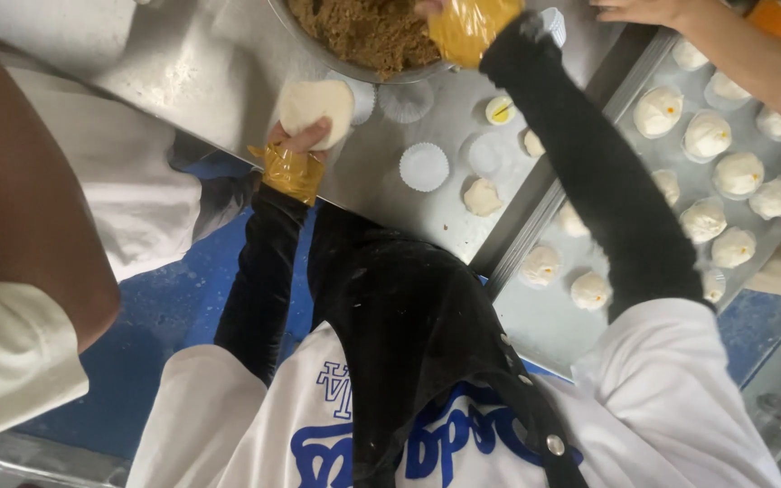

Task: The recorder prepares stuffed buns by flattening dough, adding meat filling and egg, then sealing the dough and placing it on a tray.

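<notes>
The left hand (305,137) holds a flat dough round (316,108) in closed fingers; the right hand (436,11) reaches into the filling bowl (363,32), its grip is hidden

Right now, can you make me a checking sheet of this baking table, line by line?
Surface: steel table, dusted with flour.
Job's things: flat round of dough in the left hand; bowl of brown crumbly filling, with the right hand reaching into it.
Clutter: white paper cups, small dough balls, tray of filled buns.
Grip: left grip holds the dough; right grip hidden by an orange plastic glove.
Cables: nothing seen.
Surroundings: blue floor; another person's arm over the tray, another person at left.
</notes>
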